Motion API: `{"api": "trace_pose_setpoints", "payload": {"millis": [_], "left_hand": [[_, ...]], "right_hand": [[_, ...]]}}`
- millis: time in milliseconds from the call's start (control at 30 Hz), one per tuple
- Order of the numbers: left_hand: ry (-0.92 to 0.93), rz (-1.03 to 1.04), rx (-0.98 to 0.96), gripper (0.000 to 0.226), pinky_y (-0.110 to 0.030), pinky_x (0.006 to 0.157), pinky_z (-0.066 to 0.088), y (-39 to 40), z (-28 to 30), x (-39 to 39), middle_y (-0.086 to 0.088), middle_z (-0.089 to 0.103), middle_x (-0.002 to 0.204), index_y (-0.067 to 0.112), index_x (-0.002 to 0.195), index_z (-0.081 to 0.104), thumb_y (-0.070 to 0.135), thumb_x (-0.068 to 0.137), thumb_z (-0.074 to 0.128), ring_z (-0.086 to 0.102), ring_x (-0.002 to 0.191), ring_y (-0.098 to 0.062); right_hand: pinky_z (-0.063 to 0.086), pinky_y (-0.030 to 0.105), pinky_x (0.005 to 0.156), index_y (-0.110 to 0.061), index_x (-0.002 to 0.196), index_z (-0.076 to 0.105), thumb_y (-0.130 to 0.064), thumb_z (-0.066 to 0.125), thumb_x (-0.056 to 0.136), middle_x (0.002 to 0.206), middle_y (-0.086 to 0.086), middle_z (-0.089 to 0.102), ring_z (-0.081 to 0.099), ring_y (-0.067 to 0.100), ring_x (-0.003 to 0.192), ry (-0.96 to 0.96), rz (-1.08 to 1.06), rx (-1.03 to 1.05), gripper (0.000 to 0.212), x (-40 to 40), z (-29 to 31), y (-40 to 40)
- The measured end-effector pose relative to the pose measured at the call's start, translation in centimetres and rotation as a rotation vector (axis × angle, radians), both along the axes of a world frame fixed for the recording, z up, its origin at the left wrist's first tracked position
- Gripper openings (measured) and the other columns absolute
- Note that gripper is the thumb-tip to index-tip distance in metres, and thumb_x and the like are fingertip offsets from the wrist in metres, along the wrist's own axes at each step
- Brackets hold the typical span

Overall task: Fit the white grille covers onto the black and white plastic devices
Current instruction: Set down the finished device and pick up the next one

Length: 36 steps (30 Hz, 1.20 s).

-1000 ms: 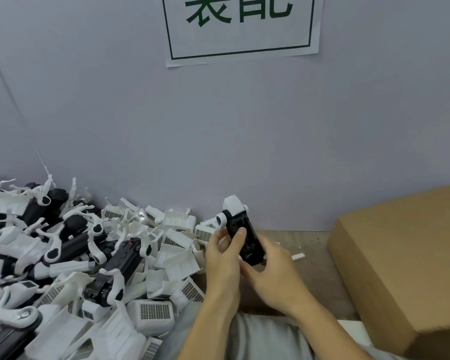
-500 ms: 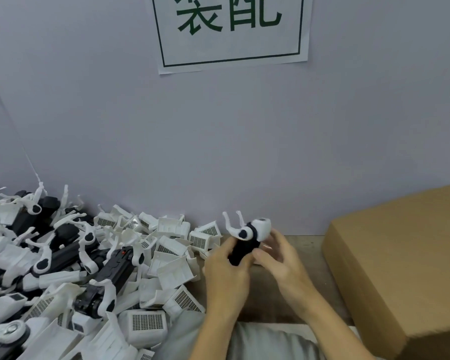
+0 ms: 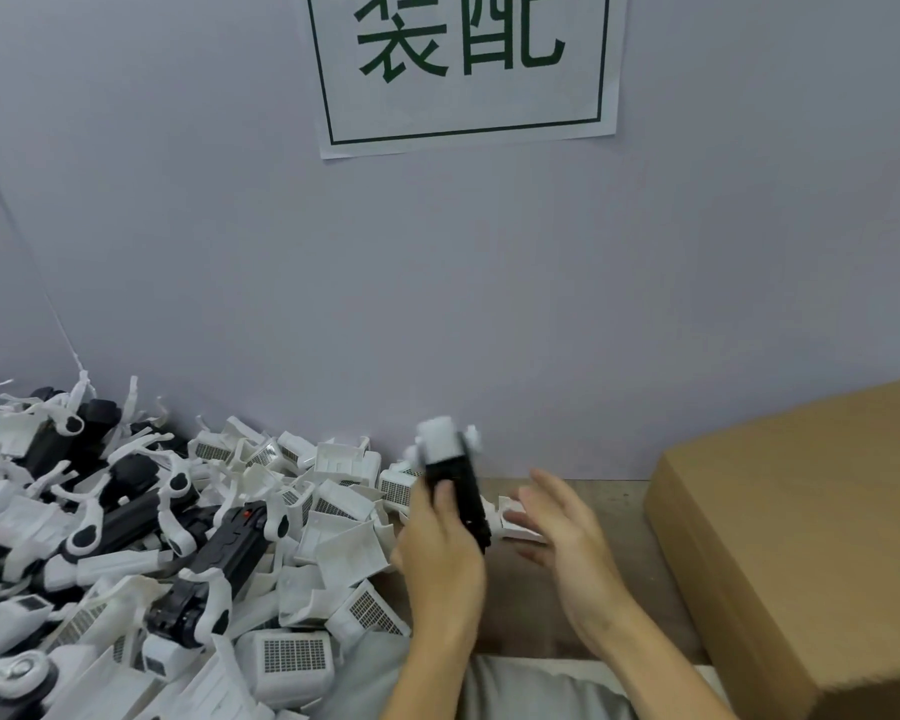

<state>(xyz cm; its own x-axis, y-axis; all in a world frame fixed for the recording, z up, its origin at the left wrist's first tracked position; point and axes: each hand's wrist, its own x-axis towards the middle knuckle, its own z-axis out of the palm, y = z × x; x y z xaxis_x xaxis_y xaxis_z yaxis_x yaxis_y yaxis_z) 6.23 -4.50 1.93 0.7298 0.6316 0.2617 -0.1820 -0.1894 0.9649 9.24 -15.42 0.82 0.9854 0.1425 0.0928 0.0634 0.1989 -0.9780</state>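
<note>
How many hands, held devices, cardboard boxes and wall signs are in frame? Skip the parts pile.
Hands: 2 (left hand, right hand)
Held device: 1, in the left hand
Cardboard box: 1
Wall sign: 1
Total: 5

A white paper sign on the grey wall bears two large dark green characters, 装配, inside a thin green border, their tops cut off.

Black-and-white device, white grid-patterned grille covers, brown cardboard box, green-lettered white sign
</note>
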Motion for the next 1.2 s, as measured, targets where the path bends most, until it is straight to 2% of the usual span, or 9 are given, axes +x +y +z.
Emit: {"api": "trace_pose_setpoints", "payload": {"millis": [67, 133, 267, 400, 567, 867, 967, 1100, 1200], "left_hand": [[-0.096, -0.145, -0.611, 0.026, -0.029, 0.095, 0.049, 0.7, 0.8, 0.2, -0.002, 0.071, 0.103, 0.016, 0.113, 0.067, 0.031, 0.104, 0.048, 0.067, 0.099, -0.016], [-0.141, -0.219, -0.886, 0.042, -0.046, 0.102, 0.048, 1.2, 1.0, 0.3, -0.011, 0.071, 0.11, 0.012, 0.121, 0.067, 0.043, 0.094, 0.06, 0.066, 0.104, -0.029], [-0.041, -0.155, -0.693, 0.033, -0.04, 0.072, 0.054, 0.9, 0.5, 0.5, -0.009, 0.065, 0.079, 0.009, 0.101, 0.056, 0.03, 0.085, 0.075, 0.065, 0.07, -0.026], [0.021, -0.365, -0.817, 0.045, -0.03, 0.047, 0.048, 0.5, 0.7, -0.2, -0.022, 0.073, 0.097, 0.006, 0.109, 0.067, 0.046, 0.089, 0.064, 0.068, 0.07, -0.032], [0.04, -0.39, -0.72, 0.04, -0.035, 0.062, 0.05, 0.0, 0.4, -0.2, -0.028, 0.069, 0.115, 0.006, 0.121, 0.063, 0.038, 0.103, 0.046, 0.066, 0.101, -0.047], [0.013, -0.358, -0.784, 0.04, -0.026, 0.042, 0.048, 0.4, 0.0, -0.3, -0.015, 0.076, 0.087, 0.008, 0.11, 0.069, 0.038, 0.105, 0.043, 0.071, 0.065, -0.028], [-0.002, -0.338, -0.763, 0.038, -0.026, 0.042, 0.048, 0.5, 0.0, -0.3, -0.017, 0.075, 0.091, 0.009, 0.112, 0.068, 0.037, 0.105, 0.043, 0.07, 0.069, -0.031], [-0.046, -0.347, -0.577, 0.028, -0.042, 0.071, 0.054, 0.2, -0.2, 0.1, -0.022, 0.073, 0.103, 0.012, 0.115, 0.065, 0.029, 0.106, 0.044, 0.069, 0.092, -0.039], [-0.071, -0.359, -0.505, 0.025, -0.036, 0.061, 0.05, 0.0, -0.4, 0.1, -0.018, 0.072, 0.099, 0.016, 0.118, 0.064, 0.028, 0.105, 0.046, 0.066, 0.086, -0.032]], "right_hand": [[0.049, 0.024, 0.066, -0.027, 0.107, 0.067, -0.029, 0.056, 0.099, 0.096, -0.004, 0.07, 0.07, 0.013, 0.083, 0.062, -0.035, -0.125, 0.014, 0.0, 0.2, -0.1], [0.045, 0.023, 0.053, -0.013, 0.102, 0.067, -0.029, 0.053, 0.1, 0.076, 0.004, 0.065, 0.063, 0.018, 0.064, 0.142, 0.023, -0.123, 0.021, -0.2, 0.3, 0.1], [0.045, 0.028, 0.053, -0.005, 0.111, 0.063, -0.045, 0.051, 0.099, 0.07, 0.013, 0.063, 0.061, 0.023, 0.058, 0.325, 0.272, -0.046, 0.044, -1.2, 0.6, 0.5], [0.047, 0.03, 0.063, -0.007, 0.092, 0.074, -0.05, 0.063, 0.082, 0.082, 0.019, 0.067, 0.062, 0.024, 0.065, 0.299, 0.452, 0.056, 0.045, -1.7, 1.4, 0.2], [0.047, 0.031, 0.058, 0.001, 0.107, 0.063, -0.019, 0.06, 0.095, 0.08, 0.018, 0.07, 0.061, 0.025, 0.057, 0.251, 0.295, 0.15, 0.023, -1.6, 1.2, 0.8], [0.057, 0.034, 0.07, -0.008, 0.112, 0.068, -0.001, 0.043, 0.101, 0.092, 0.016, 0.074, 0.067, 0.027, 0.073, 0.122, 0.357, 0.086, 0.027, -2.1, 1.1, 1.3], [0.057, 0.034, 0.068, -0.002, 0.102, 0.068, 0.001, 0.043, 0.099, 0.089, 0.019, 0.073, 0.067, 0.029, 0.07, 0.165, 0.381, 0.138, 0.026, -2.1, 1.2, 1.2], [0.055, 0.034, 0.067, -0.006, 0.098, 0.07, -0.001, 0.043, 0.1, 0.083, 0.015, 0.072, 0.067, 0.024, 0.068, 0.163, 0.317, 0.116, 0.027, -1.9, 1.2, 1.1], [0.052, 0.033, 0.064, -0.008, 0.092, 0.07, -0.002, 0.042, 0.1, 0.075, 0.011, 0.071, 0.065, 0.021, 0.062, 0.16, 0.284, 0.108, 0.03, -2.0, 1.3, 1.1]]}}
